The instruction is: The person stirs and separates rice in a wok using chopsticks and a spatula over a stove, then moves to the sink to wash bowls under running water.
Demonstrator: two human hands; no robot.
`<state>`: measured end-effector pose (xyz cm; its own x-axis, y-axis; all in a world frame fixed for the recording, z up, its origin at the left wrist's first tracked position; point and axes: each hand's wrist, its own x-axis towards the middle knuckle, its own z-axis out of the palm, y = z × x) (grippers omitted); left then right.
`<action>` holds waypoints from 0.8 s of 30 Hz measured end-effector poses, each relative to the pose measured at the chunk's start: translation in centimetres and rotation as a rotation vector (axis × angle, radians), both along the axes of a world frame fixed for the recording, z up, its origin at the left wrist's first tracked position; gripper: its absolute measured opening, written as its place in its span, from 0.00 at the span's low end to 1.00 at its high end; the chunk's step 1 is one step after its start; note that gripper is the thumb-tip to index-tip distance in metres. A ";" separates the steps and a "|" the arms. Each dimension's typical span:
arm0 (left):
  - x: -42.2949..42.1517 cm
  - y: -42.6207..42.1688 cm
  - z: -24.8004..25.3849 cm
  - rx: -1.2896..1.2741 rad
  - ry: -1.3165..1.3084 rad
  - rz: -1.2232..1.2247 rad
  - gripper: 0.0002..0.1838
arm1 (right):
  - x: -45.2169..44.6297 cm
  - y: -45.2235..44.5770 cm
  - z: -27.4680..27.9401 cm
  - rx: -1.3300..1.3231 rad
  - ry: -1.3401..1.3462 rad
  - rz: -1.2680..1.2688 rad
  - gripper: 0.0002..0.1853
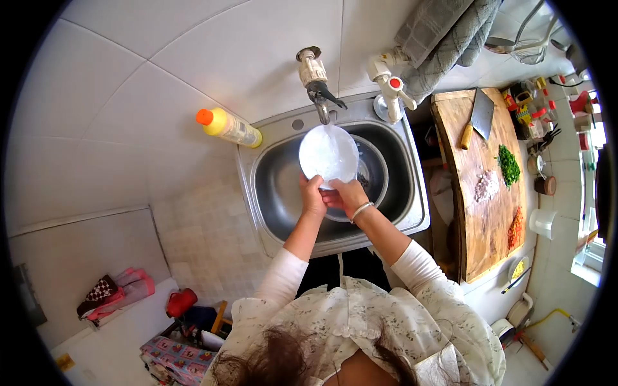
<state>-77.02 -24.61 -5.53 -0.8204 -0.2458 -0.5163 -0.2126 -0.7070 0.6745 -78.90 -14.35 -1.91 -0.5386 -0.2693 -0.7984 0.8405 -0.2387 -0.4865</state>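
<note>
A white bowl [328, 151] is held over the sink, right below the spout of the faucet [317, 90]. My left hand [313, 195] grips its near rim at the left. Beside it, my right hand [346, 196], with a light bracelet at the wrist, holds the same rim at the right; the two hands meet there. Water appears to run from the spout into the bowl. Under the bowl, partly covered by it, a round metal basin [381, 168] stands in the steel sink [270, 174].
Left of the sink stands a yellow bottle [235, 128] with an orange cap. To the right, a wooden cutting board [473, 225] carries a cleaver [481, 116], chopped greens [508, 165], a pale chopped pile [487, 186] and an orange-red pile [515, 228]. A white valve [393, 90] rises behind the sink.
</note>
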 end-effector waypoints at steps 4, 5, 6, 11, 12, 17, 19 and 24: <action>0.1 -3.0 -0.7 -0.082 0.026 -0.273 0.22 | -3.0 3.8 -8.1 0.496 0.710 -0.063 0.23; 0.1 -3.9 -0.8 -0.119 -0.025 -0.437 0.20 | -4.3 4.6 -9.0 0.659 0.851 0.210 0.24; 0.2 -4.2 -1.2 -0.040 -0.099 -0.433 0.20 | -5.4 5.1 -9.3 0.820 0.980 0.490 0.24; 0.6 -3.0 -0.3 0.337 -0.098 -0.134 0.24 | -3.7 4.6 -3.6 0.235 0.213 0.382 0.24; 0.9 -2.6 0.4 0.300 -0.059 -0.115 0.24 | -3.0 4.9 -3.5 0.109 0.123 0.344 0.24; -2.3 -4.3 3.0 -0.060 -0.059 -0.148 0.34 | -1.6 6.7 -7.3 -0.195 0.105 0.163 0.29; -4.4 -4.6 6.8 -0.389 0.087 -0.019 0.39 | -1.0 4.6 -4.8 0.048 0.167 0.071 0.41; -7.9 2.0 21.3 -0.504 0.272 -0.097 0.43 | 0.1 1.7 -0.5 0.854 0.782 0.329 0.44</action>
<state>-84.96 -22.63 15.75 -0.9382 -0.3237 -0.1222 -0.0319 -0.2706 0.9622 -78.75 -12.70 -2.38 -0.9612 -0.0282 -0.2743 0.2080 0.5790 -0.7884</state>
